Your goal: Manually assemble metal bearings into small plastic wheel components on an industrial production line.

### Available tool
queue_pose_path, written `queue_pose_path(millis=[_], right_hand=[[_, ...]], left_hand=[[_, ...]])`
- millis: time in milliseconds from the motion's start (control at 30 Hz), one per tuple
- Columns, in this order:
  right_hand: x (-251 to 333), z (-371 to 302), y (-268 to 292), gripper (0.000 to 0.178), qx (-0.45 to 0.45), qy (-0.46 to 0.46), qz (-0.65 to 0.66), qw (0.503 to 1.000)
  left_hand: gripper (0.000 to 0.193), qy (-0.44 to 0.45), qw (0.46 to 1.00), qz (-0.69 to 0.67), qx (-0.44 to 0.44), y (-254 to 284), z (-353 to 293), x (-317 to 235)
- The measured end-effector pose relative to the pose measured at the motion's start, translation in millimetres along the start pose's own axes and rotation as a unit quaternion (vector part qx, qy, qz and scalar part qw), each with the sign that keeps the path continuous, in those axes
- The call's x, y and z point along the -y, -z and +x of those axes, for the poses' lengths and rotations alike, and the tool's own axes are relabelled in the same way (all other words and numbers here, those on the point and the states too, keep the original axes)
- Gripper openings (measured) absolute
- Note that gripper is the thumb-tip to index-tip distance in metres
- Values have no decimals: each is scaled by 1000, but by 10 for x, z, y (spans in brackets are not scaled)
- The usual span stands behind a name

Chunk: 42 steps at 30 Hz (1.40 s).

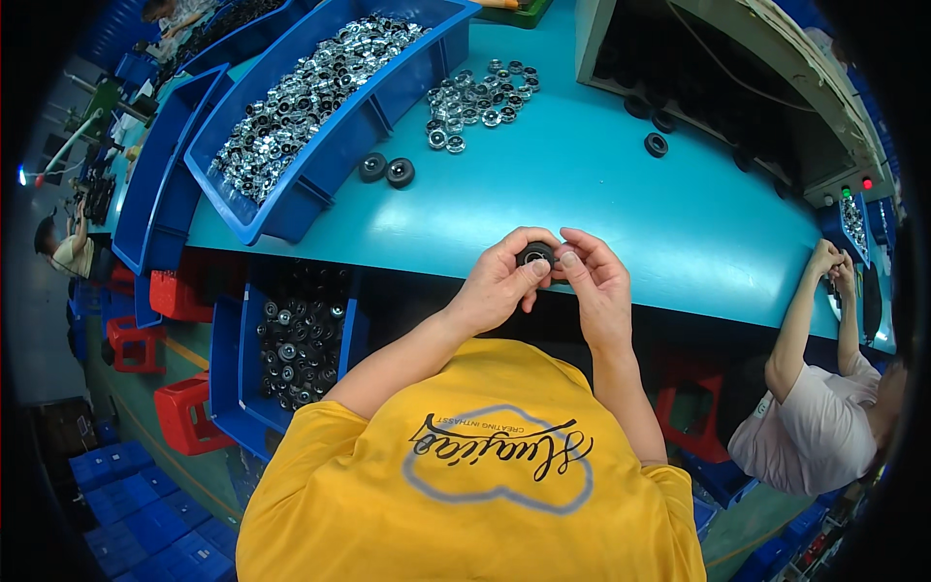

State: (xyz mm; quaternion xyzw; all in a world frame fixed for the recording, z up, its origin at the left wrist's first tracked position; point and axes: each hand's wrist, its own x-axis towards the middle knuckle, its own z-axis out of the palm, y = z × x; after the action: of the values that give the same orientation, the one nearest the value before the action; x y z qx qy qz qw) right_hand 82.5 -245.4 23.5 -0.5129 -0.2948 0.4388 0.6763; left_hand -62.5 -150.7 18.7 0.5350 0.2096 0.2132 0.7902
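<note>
Just above the near edge of the blue-green table, my left hand [495,286] grips a small black wheel [534,254] with a ring-shaped hub, its thumb across the front. Beside the wheel's right edge, my right hand [598,283] has its thumb and fingers bent together, meeting the left fingertips. What lies between those right fingers is hidden. Two black wheels [386,171] lie on the table to the far left of my hands. Farther off is a loose cluster of shiny clear-and-black hubs [477,105].
A long blue bin [364,121] full of shiny hubs stands at the far left. Below the table edge, another blue bin [248,339] holds dark wheels. A pale metal housing [596,48] stands far right, with black tyres [657,145] near it. A co-worker [815,417] works at right.
</note>
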Motion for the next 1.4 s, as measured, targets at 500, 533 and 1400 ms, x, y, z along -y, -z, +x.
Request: queue_pose_path(millis=[500, 533, 1400], right_hand=[[5, 19, 41, 27, -28, -1, -32, 999], [5, 17, 39, 27, -26, -2, -29, 999], [31, 83, -75, 31, 12, -18, -70, 997]], left_hand=[[29, 33, 998, -48, -11, 92, -4, -44], [29, 36, 998, -47, -11, 81, -4, -76], [50, 29, 999, -31, 5, 109, -25, -125]])
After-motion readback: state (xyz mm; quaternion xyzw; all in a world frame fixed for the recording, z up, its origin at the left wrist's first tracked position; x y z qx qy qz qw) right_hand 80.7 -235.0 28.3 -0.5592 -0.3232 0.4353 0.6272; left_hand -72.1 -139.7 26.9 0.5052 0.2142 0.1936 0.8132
